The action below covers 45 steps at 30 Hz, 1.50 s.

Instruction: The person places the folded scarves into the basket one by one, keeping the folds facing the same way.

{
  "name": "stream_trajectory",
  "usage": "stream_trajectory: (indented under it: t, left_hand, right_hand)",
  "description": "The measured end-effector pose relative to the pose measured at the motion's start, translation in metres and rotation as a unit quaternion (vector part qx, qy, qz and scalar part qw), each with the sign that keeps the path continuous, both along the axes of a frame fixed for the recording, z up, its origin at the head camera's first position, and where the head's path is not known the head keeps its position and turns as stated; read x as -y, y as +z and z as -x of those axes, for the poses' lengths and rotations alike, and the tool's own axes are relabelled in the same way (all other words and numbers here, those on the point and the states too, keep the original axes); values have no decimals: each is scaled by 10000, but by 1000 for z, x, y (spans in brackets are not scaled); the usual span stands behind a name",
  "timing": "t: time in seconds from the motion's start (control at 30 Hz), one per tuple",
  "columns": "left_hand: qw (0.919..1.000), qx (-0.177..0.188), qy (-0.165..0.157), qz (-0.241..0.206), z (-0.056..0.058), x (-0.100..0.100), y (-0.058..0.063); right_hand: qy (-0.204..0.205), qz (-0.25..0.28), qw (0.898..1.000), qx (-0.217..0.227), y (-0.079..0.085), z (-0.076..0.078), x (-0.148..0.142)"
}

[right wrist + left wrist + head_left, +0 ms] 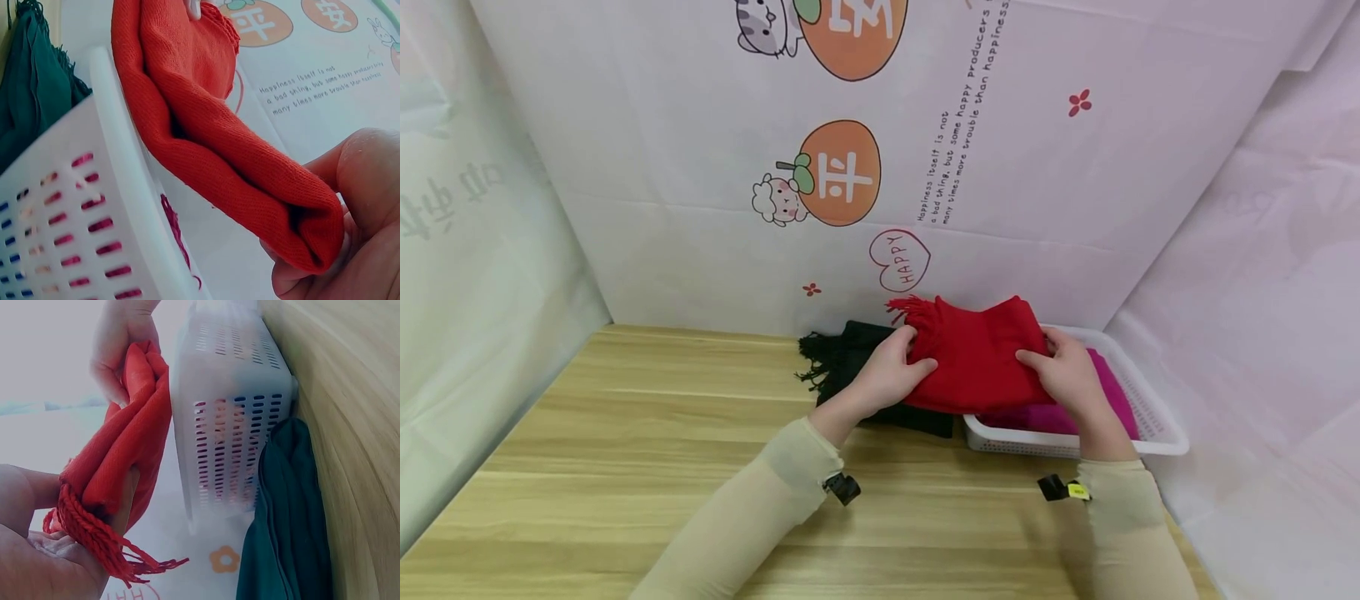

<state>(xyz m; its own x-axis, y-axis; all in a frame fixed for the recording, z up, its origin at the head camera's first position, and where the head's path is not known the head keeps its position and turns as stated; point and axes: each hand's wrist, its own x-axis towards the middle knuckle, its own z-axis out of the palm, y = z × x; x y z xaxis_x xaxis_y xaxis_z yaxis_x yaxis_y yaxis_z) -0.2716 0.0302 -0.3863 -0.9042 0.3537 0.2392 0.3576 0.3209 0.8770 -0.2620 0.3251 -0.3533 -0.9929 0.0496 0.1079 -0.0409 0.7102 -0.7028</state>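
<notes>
A folded red scarf [977,354] with a fringe at its left end is held up between both hands. My left hand [891,372] pinches the fringed end, thumb on top; the left wrist view shows the tassels [119,544] hanging past the fingers. At the opposite, folded end, my right hand [1070,372] grips the scarf with thumb and fingers. The scarf is above the left part of a white perforated basket [1157,417]. Inside the basket lies magenta cloth [1112,392], partly covered by the red scarf. A dark green fringed scarf [850,358] lies folded left of the basket.
The wooden table [647,450] extends to the left and front. A white printed sheet [700,208] stands directly behind the scarves and basket. Another white sheet [1262,350] rises close to the basket's right side.
</notes>
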Motion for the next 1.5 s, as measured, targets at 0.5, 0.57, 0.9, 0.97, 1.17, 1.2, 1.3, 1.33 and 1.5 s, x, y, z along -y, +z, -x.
stream_trajectory:
  t: [0.5,0.57,0.9,0.97,1.17,1.2,1.3,1.33,1.5]
  left_hand:
    - [9996,159,-234,14,5,-38,-1]
    - [9996,164,-237,45,6,-42,0]
    - [9981,332,-520,-12,15,-69,1]
    - [9976,370,-580,-69,17,-73,3]
    - [9967,382,-717,2,21,-85,12]
    - [9968,374,-709,28,22,-87,13]
    - [9968,392,-694,27,22,-92,15]
    - [9968,384,-692,43,22,-94,15]
    - [9967,317,-737,110,23,-106,12]
  right_hand:
    - [50,491,9987,-77,-2,1,-42]
    - [30,540,9984,-162,-2,3,-46]
    - [-284,748,9965,225,-1,6,-72]
    - [-357,758,9961,286,0,7,-78]
    - [-532,832,9947,285,0,10,-93]
    - [-553,843,9945,294,0,10,-95]
    - [-595,911,9935,334,-2,12,-100]
    - [-617,948,9930,339,-2,13,-102]
    - [-679,1074,9913,333,-5,15,-112]
